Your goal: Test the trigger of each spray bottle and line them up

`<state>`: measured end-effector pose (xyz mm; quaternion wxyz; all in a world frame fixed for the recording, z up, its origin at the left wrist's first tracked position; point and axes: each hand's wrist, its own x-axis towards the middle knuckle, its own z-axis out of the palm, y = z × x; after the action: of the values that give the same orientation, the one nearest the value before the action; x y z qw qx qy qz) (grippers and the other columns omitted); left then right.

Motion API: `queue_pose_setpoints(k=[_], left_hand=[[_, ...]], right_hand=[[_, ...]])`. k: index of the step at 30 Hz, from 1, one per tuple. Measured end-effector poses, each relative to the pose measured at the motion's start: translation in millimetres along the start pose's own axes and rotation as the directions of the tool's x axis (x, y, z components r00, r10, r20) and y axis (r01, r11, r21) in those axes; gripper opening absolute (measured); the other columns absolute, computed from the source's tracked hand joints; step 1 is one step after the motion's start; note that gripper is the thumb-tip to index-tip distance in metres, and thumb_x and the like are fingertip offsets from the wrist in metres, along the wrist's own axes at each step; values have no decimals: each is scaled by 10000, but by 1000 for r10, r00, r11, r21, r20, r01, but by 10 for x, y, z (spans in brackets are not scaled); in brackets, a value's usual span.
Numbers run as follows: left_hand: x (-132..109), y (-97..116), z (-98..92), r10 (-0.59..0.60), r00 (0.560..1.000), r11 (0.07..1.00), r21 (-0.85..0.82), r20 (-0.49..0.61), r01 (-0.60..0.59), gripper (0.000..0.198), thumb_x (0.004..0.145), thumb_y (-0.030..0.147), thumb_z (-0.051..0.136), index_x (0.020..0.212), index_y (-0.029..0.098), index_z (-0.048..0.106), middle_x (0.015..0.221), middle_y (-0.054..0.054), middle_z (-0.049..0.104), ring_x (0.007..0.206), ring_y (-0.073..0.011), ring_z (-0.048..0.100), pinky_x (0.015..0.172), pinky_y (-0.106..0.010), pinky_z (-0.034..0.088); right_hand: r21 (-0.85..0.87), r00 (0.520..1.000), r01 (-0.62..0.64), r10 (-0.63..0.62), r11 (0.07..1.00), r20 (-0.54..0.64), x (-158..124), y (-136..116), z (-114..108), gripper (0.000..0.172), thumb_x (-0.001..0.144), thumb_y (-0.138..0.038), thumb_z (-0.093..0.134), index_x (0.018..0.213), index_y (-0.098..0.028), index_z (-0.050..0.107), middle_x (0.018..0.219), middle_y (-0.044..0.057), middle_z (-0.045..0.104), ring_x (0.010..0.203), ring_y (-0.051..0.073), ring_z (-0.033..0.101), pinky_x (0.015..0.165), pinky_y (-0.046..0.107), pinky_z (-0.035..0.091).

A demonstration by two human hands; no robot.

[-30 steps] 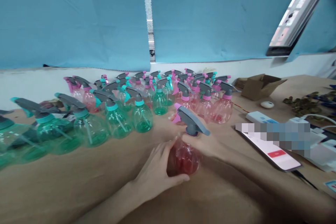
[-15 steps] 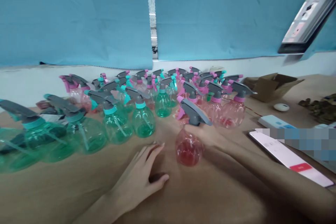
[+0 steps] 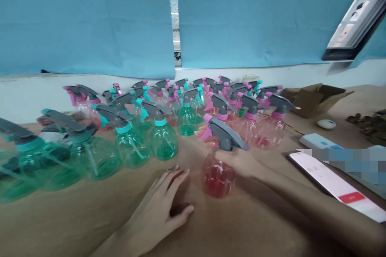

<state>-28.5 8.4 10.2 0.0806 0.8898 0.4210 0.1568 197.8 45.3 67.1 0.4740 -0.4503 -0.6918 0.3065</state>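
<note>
My right hand (image 3: pixel 237 160) is wrapped round the neck of a pink spray bottle (image 3: pixel 218 178) with a grey and pink spray head, upright near the middle of the table. Its fingers are partly hidden behind the bottle. My left hand (image 3: pixel 164 200) rests low over the table to the left of that bottle, fingers spread, holding nothing. Green spray bottles, among them one nearby (image 3: pixel 164 142), line up on the left. Other pink spray bottles (image 3: pixel 269 130) stand just behind my right hand.
At the right lie a phone (image 3: pixel 334 182), a white and blue box (image 3: pixel 319 141) and a white mouse (image 3: pixel 326 123). An open cardboard box (image 3: pixel 310 102) stands behind them. More spray bottles crowd the back, before a blue curtain (image 3: pixel 90 20).
The held pink bottle has come slightly closer and lower in view with my right hand. My left hand has barely moved. The view has shifted a little.
</note>
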Motion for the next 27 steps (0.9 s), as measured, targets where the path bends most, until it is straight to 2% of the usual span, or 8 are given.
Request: queue_pose_setpoints(k=[4,8,16,23,27], left_hand=[[-2,-28,22,15,1000,1000,7,-6,-15,594,825,363,547,1352,271,290,1372,-55,378,1236,-274,351,994,-448,319],[3,-26,18,30,1000,999,32,2,-30,493,846,392,521,1305,267,393,1361,-52,396,1233,-274,359,988,-438,329],[1,-4,-15,24,999,997,76,41,-28,480,858,414,502,1297,238,420,1376,-64,377,1255,-269,323,1002,-435,308],[6,-7,-7,41,999,997,59,31,-43,481,858,412,502,1302,249,412,1372,-66,380,1249,-273,328,1001,-446,300],[-3,-11,-2,39,998,997,65,41,-42,482,864,413,495,1306,243,407,1381,-67,364,1260,-263,311,1007,-437,294]], right_hand=[[17,999,35,-35,999,5,6,19,37,246,633,-209,487,851,-270,585,688,-10,595,684,179,590,650,335,502],[38,999,35,-36,999,13,3,34,34,280,657,-220,500,920,-274,581,742,2,622,749,189,611,692,339,507],[24,999,-40,40,999,-13,-21,48,27,299,656,-259,509,948,-268,568,784,0,618,709,185,625,639,338,511],[40,999,33,-34,999,24,-16,60,33,291,668,-196,509,935,-286,581,716,-8,617,785,196,627,726,355,495],[12,999,32,-32,999,1,-13,75,36,272,647,-183,510,883,-290,593,700,-2,602,809,204,616,727,358,493]])
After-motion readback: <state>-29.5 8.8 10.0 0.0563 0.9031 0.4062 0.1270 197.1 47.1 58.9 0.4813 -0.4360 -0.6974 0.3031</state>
